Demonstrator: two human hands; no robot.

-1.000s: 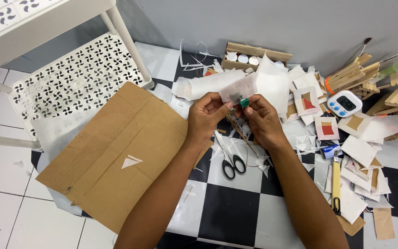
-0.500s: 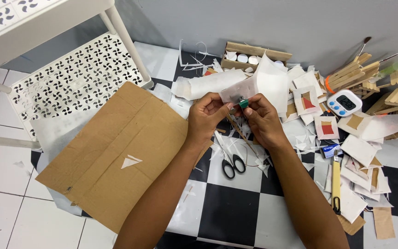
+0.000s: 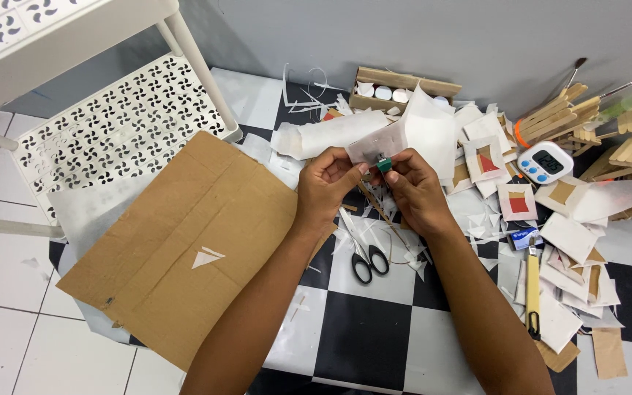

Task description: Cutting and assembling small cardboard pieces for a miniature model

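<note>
Mid-frame: left hand [image 3: 327, 183] and right hand [image 3: 412, 189] both pinched shut on small green piece [image 3: 383, 164] against translucent paper [image 3: 374, 143]. Scissors [image 3: 363, 252] idle below; assembly looks unfinished.

I work over a black-and-white checkered floor [image 3: 363, 340]. On it, to my left, lies a flat sheet of brown cardboard [image 3: 184, 241] over white paper. Black-handled scissors [image 3: 363, 252] lie below my hands among paper scraps. To my right lie a yellow utility knife [image 3: 532, 289], a white digital timer [image 3: 544, 162] and a pile of wooden sticks [image 3: 561, 115].
</note>
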